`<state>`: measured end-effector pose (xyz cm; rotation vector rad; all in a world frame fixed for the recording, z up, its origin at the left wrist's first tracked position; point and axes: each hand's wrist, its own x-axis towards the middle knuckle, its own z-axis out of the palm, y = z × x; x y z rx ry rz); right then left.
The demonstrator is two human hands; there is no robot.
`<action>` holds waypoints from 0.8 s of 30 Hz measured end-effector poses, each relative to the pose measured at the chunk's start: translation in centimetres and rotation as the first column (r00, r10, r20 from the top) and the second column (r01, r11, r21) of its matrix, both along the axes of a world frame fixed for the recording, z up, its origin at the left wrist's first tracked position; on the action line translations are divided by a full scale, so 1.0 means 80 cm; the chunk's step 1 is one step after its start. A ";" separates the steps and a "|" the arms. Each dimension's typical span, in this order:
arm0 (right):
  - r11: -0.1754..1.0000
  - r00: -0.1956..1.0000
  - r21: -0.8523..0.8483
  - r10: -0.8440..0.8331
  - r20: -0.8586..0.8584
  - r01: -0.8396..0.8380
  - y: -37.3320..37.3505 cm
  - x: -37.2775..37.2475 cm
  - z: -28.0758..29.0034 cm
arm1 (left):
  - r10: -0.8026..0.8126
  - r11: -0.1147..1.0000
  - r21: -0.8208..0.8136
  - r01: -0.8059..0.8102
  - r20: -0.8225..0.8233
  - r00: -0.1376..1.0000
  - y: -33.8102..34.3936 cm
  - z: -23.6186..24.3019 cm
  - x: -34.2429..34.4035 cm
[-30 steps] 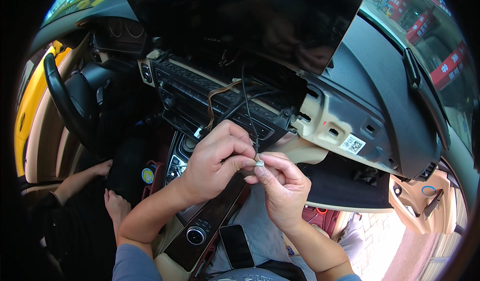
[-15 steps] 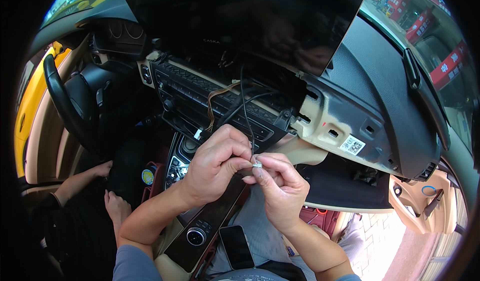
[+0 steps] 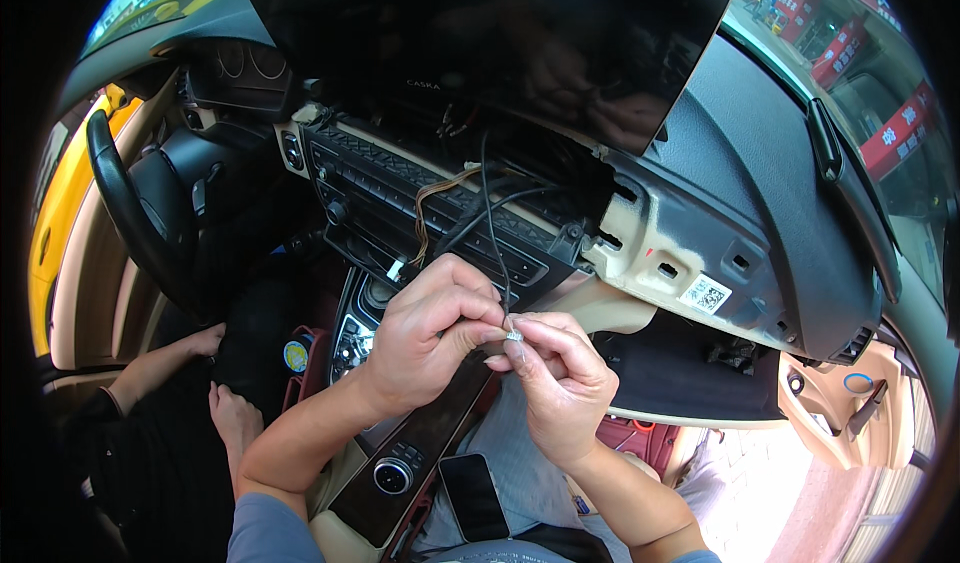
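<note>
Between my two hands is a small whitish connector [image 3: 514, 335] at the end of a thin black cable [image 3: 490, 213], which hangs down from behind a large dark screen [image 3: 480, 33]. My left hand [image 3: 430, 333] is closed, thumb and forefinger pinching the cable end just beside the connector. The thumb and fingers of my right hand [image 3: 560, 388] are closed on the connector itself. My fingertips hide part of it, so its exact shape cannot be told. Behind my left hand a bundle of brown wires [image 3: 425, 208] ends in a white plug [image 3: 397, 270].
The opened dashboard has a button panel [image 3: 430, 213] and a bare beige bracket [image 3: 640, 248]. A phone [image 3: 474, 498] lies on my lap, beside a console with a round knob [image 3: 393, 475]. On the left, another person's hand [image 3: 235, 413] rests near the steering wheel [image 3: 130, 203].
Both hands keep their pinch and have shifted only slightly. The connector has turned a little between my fingertips.
</note>
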<state>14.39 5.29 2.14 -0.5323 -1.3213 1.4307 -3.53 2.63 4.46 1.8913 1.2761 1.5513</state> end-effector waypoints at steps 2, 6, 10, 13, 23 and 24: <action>1.000 1.000 0.010 -0.009 -0.001 0.009 0.000 -0.001 0.000 | 0.027 0.999 0.030 -0.027 0.000 1.000 -0.001 -0.001 0.002; 1.000 1.000 0.005 -0.021 0.012 0.021 -0.001 -0.001 0.000 | 0.068 0.994 0.089 -0.064 -0.037 0.997 0.000 -0.004 0.001; 0.998 0.998 0.031 -0.047 0.030 0.046 0.000 -0.004 -0.001 | 0.081 0.993 0.095 -0.077 -0.040 0.996 -0.002 -0.005 0.003; 0.990 0.997 0.126 -0.063 0.047 0.056 -0.001 -0.004 -0.001 | 0.089 0.994 0.068 -0.087 -0.023 0.996 -0.005 -0.006 0.005; 0.994 0.999 0.103 -0.044 -0.002 0.044 0.001 -0.006 -0.006 | 0.079 0.996 0.039 -0.081 0.062 0.995 -0.006 -0.011 0.008; 0.995 0.999 0.094 -0.039 -0.001 0.039 0.001 -0.006 -0.006 | 0.073 0.997 0.031 -0.076 0.083 0.994 -0.006 -0.011 0.008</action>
